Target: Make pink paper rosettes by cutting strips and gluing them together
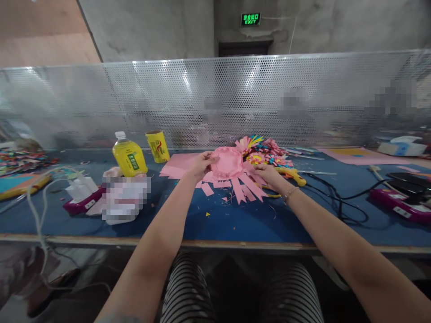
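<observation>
A round pink paper rosette (227, 162) with a ruffled rim is held up over the table. My left hand (203, 164) grips its left edge, the thumb lying on the front. Notched pink paper tails (248, 187) hang from its lower right. On that side my right hand (266, 174) has its fingers closed on a pink paper strip (253, 174); the fingertips are partly hidden. Pink paper sheets (180, 164) lie behind my left hand, and small cut pieces (207, 189) are scattered below the rosette. Behind my right hand is a heap of colourful paper flowers (267, 154).
Yellow-handled scissors (292, 174) and black cables (336, 197) lie at the right, near a purple power strip (400, 204). Leftward stand a bottle of yellow liquid (129, 156), a yellow can (157, 147) and another purple power strip (84, 202). A perforated metal screen (188, 98) closes the table's back.
</observation>
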{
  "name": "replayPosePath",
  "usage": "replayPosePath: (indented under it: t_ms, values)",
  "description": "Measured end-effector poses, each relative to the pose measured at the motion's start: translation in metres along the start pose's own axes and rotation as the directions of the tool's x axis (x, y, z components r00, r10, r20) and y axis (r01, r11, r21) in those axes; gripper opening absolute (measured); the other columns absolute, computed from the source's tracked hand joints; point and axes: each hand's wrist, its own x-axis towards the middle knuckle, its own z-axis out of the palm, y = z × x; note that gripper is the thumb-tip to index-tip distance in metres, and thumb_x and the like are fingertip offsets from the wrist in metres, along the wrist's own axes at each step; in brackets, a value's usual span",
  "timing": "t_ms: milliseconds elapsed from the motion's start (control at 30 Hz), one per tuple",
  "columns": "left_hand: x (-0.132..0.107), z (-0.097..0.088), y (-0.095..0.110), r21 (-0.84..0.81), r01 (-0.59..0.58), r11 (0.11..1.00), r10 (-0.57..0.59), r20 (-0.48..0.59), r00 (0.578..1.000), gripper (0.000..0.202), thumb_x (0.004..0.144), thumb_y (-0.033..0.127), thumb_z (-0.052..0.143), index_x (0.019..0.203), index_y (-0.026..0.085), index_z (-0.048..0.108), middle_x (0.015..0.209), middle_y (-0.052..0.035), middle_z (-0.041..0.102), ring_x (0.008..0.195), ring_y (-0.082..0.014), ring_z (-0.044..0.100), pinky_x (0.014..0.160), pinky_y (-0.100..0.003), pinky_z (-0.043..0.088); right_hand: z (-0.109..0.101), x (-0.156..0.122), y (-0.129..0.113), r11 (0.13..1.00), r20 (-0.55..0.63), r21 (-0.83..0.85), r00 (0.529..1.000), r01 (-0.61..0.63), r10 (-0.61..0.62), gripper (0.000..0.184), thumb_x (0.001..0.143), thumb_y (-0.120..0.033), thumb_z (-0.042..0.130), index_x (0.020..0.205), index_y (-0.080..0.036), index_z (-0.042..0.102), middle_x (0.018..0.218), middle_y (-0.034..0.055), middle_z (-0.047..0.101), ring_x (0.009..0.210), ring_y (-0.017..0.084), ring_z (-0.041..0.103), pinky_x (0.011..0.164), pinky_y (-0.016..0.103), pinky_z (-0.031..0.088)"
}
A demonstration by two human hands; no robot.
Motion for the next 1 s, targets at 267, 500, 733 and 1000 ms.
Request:
replayPosePath:
  t_ms: [267, 500, 733, 1000]
  values:
    - [-0.004, 0.002, 0.003, 0.048, -0.032, 0.998, 0.031, 0.032, 0.999, 0.026, 0.051, 0.019, 0.071, 0.072, 0.014, 0.056, 0.061, 0.0026, 0.053, 0.053, -0.0068, 0.049, 0.051, -0.020, 0.040, 0.005, -0.007, -0.005, 0.931, 0.164, -0.351, 0.986, 0.100, -0.044, 0.022, 0.065, -0.035, 0.060, 0.072, -0.014, 0.061, 0.053, -0.0004, 0.054, 0.048, 0.008, 0.048, 0.042, 0.019, 0.035]
    - [-0.008, 0.017, 0.003, 0.073, -0.148, 0.986, 0.147, 0.017, 0.989, 0.025, 0.054, 0.021, 0.069, 0.077, 0.014, 0.059, 0.066, 0.0015, 0.058, 0.057, -0.0076, 0.052, 0.055, -0.021, 0.044, 0.019, -0.010, -0.002, 0.974, 0.355, -0.161, 0.930, 0.157, -0.091, 0.021, 0.062, -0.034, 0.063, 0.062, -0.014, 0.057, 0.059, -0.0022, 0.051, 0.055, 0.008, 0.046, 0.056, 0.023, 0.040]
    - [-0.014, 0.023, 0.013, -0.034, -0.075, 0.997, 0.076, 0.046, 0.996, 0.024, 0.056, 0.022, 0.068, 0.076, 0.012, 0.059, 0.065, -0.0003, 0.059, 0.055, -0.0092, 0.055, 0.053, -0.023, 0.046, 0.019, -0.008, -0.004, 0.992, 0.271, 0.113, 0.960, 0.046, -0.076, 0.016, 0.062, -0.028, 0.066, 0.073, -0.017, 0.062, 0.072, -0.0004, 0.059, 0.060, 0.007, 0.050, 0.056, 0.020, 0.040]
    - [-0.020, 0.029, 0.016, 0.060, 0.001, 0.998, -0.002, 0.027, 1.000, 0.027, 0.054, 0.020, 0.070, 0.077, 0.012, 0.059, 0.067, -0.0007, 0.061, 0.058, -0.0096, 0.056, 0.060, -0.025, 0.046, 0.023, -0.017, -0.011, 0.984, 0.320, 0.179, 0.946, -0.003, -0.055, 0.011, 0.059, -0.022, 0.066, 0.063, -0.014, 0.059, 0.058, -0.0028, 0.056, 0.050, 0.005, 0.049, 0.051, 0.019, 0.039]
